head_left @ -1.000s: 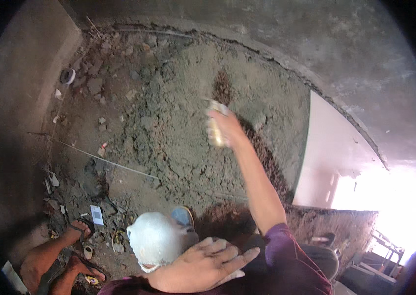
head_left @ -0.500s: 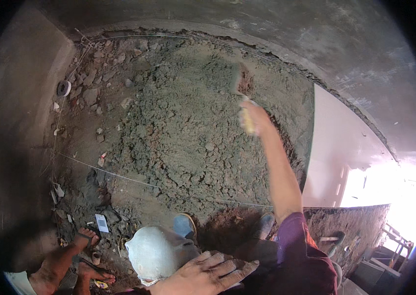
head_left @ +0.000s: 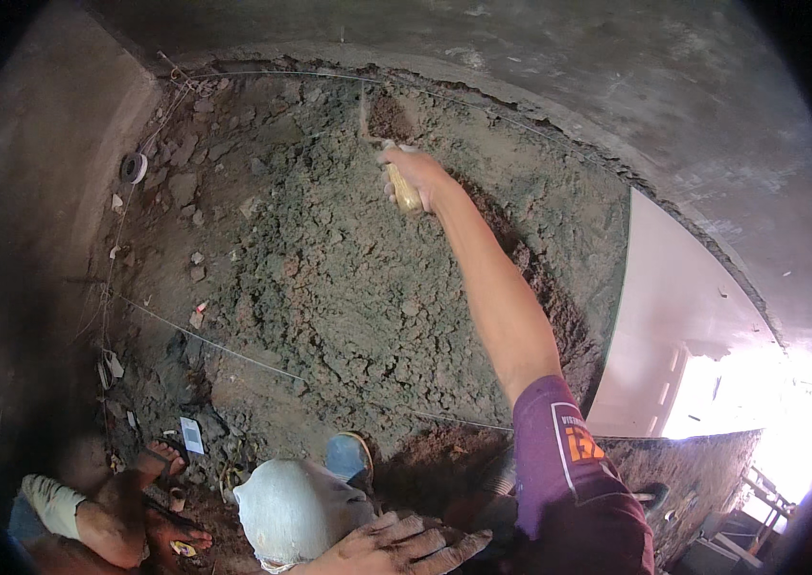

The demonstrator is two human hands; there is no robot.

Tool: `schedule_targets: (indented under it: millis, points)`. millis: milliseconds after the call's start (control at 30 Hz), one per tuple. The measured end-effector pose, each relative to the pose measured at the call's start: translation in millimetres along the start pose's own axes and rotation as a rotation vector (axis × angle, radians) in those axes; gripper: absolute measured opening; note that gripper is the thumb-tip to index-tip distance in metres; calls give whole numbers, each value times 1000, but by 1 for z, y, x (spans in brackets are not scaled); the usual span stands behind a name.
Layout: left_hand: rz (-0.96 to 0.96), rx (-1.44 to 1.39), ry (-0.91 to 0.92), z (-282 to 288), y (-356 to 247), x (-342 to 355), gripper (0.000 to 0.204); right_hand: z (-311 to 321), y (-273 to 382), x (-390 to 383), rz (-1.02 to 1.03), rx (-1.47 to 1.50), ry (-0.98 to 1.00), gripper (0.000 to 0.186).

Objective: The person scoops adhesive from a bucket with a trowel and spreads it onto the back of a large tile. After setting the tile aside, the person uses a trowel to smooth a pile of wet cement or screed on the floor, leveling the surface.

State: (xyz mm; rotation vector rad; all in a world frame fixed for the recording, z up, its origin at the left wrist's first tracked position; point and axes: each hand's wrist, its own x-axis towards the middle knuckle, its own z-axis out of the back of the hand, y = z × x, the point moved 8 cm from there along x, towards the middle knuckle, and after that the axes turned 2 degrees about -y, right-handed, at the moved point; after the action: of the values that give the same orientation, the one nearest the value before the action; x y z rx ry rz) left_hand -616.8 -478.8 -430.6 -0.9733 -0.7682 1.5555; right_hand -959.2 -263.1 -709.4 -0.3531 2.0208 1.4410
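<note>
My right hand (head_left: 413, 177) is closed round the yellowish handle of a trowel (head_left: 406, 195), arm stretched far forward. The thin blade is seen nearly edge-on at the far side of the rough, damp grey mortar bed (head_left: 358, 259), beside a darker reddish-brown patch (head_left: 389, 117). My left hand (head_left: 392, 546), dusty with grey, rests at the lower edge with its fingers stretched out and nothing in them. It lies next to a pale grey rounded shape (head_left: 296, 508) that looks like a covered knee.
A taut white string (head_left: 209, 335) crosses the near side; another follows the far wall. Rubble lies at left with a white tape roll (head_left: 133, 169). Another person's bare feet (head_left: 171, 460) are at lower left, near a white card (head_left: 192, 435). A white panel (head_left: 641, 307) stands at right.
My right hand and the trowel have swept left and slightly farther away across the mortar. My left hand stays in about the same place.
</note>
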Motion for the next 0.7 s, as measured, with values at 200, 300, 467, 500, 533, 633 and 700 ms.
schedule_targets:
  millis: [200,300,467,500,533,633,700]
  points:
    - [-12,-18,-14,4,2,-4,53,106,-21,-27,-19,76,-143,27]
    - [-32,-8,-18,6,3,-7,54,179,-40,-61,-44,78,-210,27]
    - [-89,15,-33,8,-2,-14,55,248,-57,-136,-14,215,-363,24]
    - [-81,23,-38,8,-1,-13,55,256,-57,-151,-10,228,-467,23]
    - [-83,26,-41,7,-2,-13,55,247,-56,-154,-14,270,-449,24]
    - [-82,29,-21,4,-1,-8,54,195,-30,-143,48,110,-242,23]
    - [-84,24,-10,2,-1,-4,54,148,-7,-112,59,122,-79,25]
